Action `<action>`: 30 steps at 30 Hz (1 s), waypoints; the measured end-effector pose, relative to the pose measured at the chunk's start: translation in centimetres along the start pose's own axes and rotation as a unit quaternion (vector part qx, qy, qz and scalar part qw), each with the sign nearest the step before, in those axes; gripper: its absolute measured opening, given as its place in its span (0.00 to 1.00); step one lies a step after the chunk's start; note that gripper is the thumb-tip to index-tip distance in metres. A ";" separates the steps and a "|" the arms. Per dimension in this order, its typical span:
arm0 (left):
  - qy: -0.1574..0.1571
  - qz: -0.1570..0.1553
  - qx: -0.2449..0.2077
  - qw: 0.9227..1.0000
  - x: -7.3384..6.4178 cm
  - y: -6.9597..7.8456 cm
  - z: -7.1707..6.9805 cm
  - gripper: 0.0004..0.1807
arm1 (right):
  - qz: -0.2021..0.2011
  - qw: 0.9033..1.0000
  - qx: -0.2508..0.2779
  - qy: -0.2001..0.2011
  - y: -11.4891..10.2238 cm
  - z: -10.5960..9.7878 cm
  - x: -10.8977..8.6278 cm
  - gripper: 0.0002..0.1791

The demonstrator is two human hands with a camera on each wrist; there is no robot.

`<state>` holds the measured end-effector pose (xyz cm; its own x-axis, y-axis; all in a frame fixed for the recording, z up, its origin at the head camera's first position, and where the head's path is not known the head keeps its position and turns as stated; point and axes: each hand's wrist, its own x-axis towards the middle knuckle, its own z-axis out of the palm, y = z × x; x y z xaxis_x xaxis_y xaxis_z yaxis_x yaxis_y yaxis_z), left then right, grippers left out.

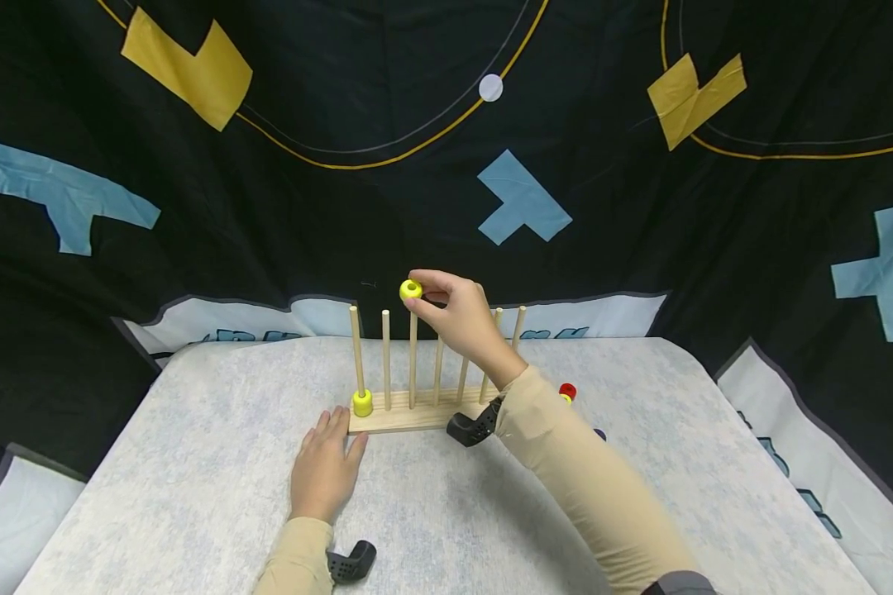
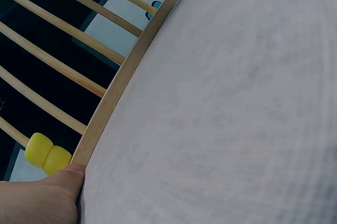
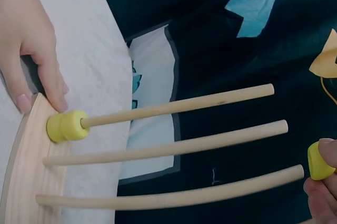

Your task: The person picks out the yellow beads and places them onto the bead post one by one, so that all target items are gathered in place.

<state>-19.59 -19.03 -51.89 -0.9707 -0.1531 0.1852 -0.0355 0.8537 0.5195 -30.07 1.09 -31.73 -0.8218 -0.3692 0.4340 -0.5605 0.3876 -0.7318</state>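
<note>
In the head view, my right hand (image 1: 457,318) pinches a yellow bead (image 1: 411,289) between thumb and fingers. The bead is at the top of the third peg from the left; in the right wrist view a small gap shows between the bead (image 3: 318,162) and the peg's tip. The wooden peg rack (image 1: 409,420) has a row of several upright pegs. Two stacked yellow beads (image 3: 68,125) sit at the bottom of the leftmost peg. My left hand (image 1: 326,467) rests at the rack's left end, fairly straight fingers and thumb touching the base.
Right of the rack, partly behind my right sleeve, lie a red bead (image 1: 568,389), a bit of yellow and a dark blue piece (image 1: 600,434). A pale patterned cloth covers the table (image 1: 193,463). Behind it hangs a dark curtain (image 1: 305,223).
</note>
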 end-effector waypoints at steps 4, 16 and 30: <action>-0.004 -0.001 0.001 1.000 0.0 0.1 -0.1 0.35 | 0.006 1.000 0.005 -0.015 -0.4 0.7 0.6 0.24; -0.005 0.001 0.008 1.000 0.0 0.1 -0.2 0.35 | 0.008 0.999 0.020 -0.047 -1.4 2.8 1.4 0.23; 0.012 0.011 0.006 1.000 -0.2 0.0 -0.2 0.34 | 0.002 0.998 0.018 -0.066 -2.3 4.4 1.7 0.24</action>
<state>-19.29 -19.12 -51.76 -0.9653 -0.1467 0.2161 -0.0181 0.8629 0.5050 -29.76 -4.12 -31.63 -0.8026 -0.4763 0.3593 -0.5506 0.3596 -0.7533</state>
